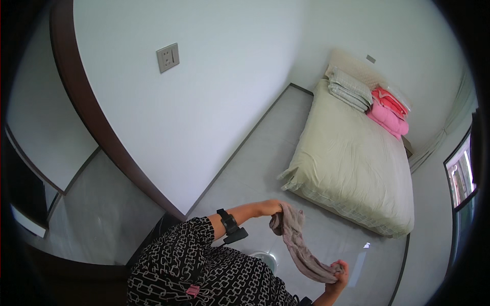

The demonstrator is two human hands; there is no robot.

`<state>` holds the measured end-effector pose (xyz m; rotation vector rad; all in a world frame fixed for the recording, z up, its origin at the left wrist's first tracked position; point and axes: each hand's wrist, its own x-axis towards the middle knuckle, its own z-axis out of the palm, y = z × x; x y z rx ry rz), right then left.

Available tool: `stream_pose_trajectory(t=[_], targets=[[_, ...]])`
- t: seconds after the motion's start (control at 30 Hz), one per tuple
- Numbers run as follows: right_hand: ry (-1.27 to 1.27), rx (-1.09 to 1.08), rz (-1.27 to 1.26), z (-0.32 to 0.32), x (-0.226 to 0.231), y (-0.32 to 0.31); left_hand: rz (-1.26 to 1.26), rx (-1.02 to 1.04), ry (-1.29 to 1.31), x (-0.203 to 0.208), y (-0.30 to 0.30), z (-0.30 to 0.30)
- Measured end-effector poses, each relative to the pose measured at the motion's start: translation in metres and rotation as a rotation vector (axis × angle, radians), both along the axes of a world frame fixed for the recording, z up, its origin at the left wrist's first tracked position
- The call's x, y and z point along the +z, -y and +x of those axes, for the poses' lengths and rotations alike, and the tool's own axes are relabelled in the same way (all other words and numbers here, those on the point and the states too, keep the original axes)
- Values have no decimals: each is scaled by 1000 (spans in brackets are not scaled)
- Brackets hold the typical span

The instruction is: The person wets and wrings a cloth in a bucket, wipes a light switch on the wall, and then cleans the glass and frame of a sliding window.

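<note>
A long grey-brown cloth [301,250] hangs in a slack curve between my hands. My left hand [271,207] is closed round its upper end, with a short fold drooping just below the fingers. Lower and to the right, my right hand [341,276] has its fingers wrapped round the other end. Beneath the cloth, a pale round basin [266,259] stands on the floor, partly covered by my patterned clothing. What the basin holds is too unclear to tell.
A bed [357,163] with a pale green sheet fills the right side. Folded grey bedding [349,89] and a pink quilt [388,118] lie at its head. A white wall corner [184,153] and a dark brown door frame [87,102] stand at left. A window [461,173] is far right.
</note>
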<state>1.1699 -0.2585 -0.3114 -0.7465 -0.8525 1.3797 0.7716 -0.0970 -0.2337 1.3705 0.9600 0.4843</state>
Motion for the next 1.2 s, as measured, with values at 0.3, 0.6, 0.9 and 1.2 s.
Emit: stream_pose_trajectory(t=[0.3,0.6,0.9,1.2], targets=[[-113,-180,-123,1,-5,6,125,29,0,7,-2,4],[-249,-13,110,-15,32,-7,101,85,68,-18,13,33],[126,-200,-117,-4,73,-70,-158,249,344,20,12,10],[-98,-102,-96,-21,170,-149,-128,207,828,9,22,21]])
